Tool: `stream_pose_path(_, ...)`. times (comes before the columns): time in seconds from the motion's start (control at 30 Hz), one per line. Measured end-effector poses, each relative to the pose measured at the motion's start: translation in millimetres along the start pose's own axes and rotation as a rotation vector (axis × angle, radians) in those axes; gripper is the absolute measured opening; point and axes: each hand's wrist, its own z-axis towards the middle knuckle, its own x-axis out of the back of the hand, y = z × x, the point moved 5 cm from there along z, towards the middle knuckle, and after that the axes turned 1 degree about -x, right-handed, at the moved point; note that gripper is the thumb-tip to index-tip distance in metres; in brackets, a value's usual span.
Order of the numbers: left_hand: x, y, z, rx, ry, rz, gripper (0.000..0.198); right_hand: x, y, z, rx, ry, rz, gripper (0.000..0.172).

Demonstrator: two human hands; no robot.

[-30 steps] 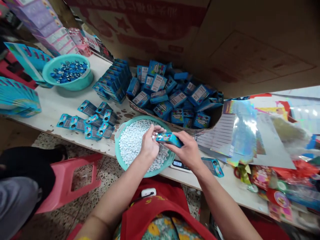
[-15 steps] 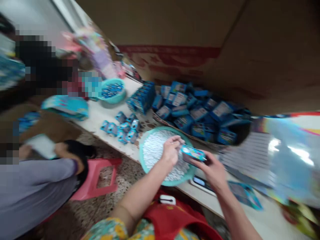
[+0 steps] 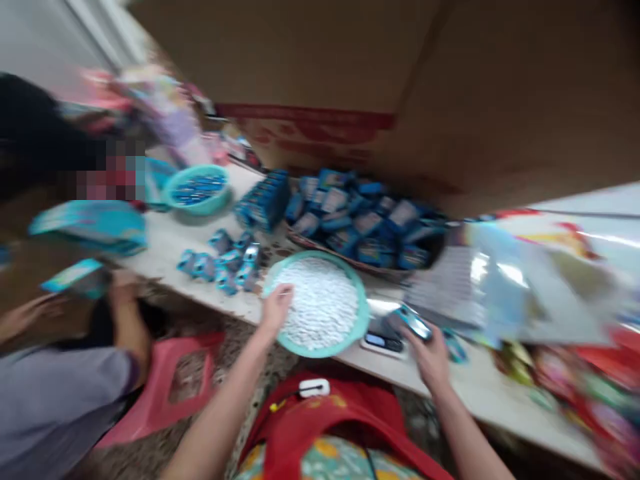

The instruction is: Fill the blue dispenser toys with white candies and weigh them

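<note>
My right hand [image 3: 431,350] grips a small blue box [image 3: 415,322] by its sides, tilted over a digital scale [image 3: 383,342]. At the left rim of a turquoise basin [image 3: 365,320] is my left hand [image 3: 277,307], its fingers curled together; whatever they may hold is hidden. Small white pieces [image 3: 320,307] fill the basin, too blurred to tell their kind. Left of it, several small blue boxes [image 3: 225,260] stand grouped on the white table.
Behind the basin, a low carton [image 3: 320,241] holds many blue boxes. A tall cardboard box [image 3: 320,60] rises beyond. Further left are a row of blue boxes [image 3: 263,200] and another turquoise basin [image 3: 225,197]. A co-worker [image 3: 65,380] sits near a pink stool [image 3: 155,400]. Plastic bags [image 3: 550,287] lie right.
My hands have moved apart: the left went to the basin's left rim, the right carried the blue box from above the basin to the scale. The view has shifted.
</note>
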Motion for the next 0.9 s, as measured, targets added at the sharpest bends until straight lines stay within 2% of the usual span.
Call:
stream_pose_path(0.07,33.7,-17.2,1.2,-0.004,0.093,0.090,0.035,10.2,26.9,4.1,-0.068,-0.045,0.088,0.059)
stream_pose_path(0.13,55.2,-36.0,-3.2,0.037,0.131,0.144,0.043,11.3,46.2,12.2,-0.092,-0.082,0.121,0.056)
stream_pose_path(0.23,77.0,-58.1,-26.4,0.185,0.235,0.078,0.050,5.6,61.2,26.3,-0.097,-0.108,0.138,0.051)
stream_pose_path(0.3,81.3,-65.5,-45.3,0.294,0.292,0.009,0.053,0.7,64.2,34.9,-0.098,-0.146,0.159,0.050)
stream_pose_path(0.43,67.1,-62.4,-64.8,0.367,0.340,-0.017,0.049,-6.1,63.8,51.0,-0.088,-0.278,0.207,0.051)
stream_pose_path(0.53,44.7,-54.5,-69.2,0.358,0.317,0.002,0.049,4.0,63.9,51.3,-0.107,-0.318,0.254,0.066)
stream_pose_path(0.6,28.9,-50.0,-74.6,0.370,0.297,0.018,0.051,23.3,64.7,40.4,-0.113,-0.283,0.250,0.072)
stream_pose_path(0.73,2.2,-41.4,-91.4,0.354,0.301,0.041,0.055,79.8,78.0,2.4,-0.113,-0.148,0.141,0.052)
stream_pose_path(0.9,-27.0,-39.4,-106.9,0.293,0.284,0.092,0.058,150.0,133.1,-21.7,-0.149,0.096,-0.060,0.039)
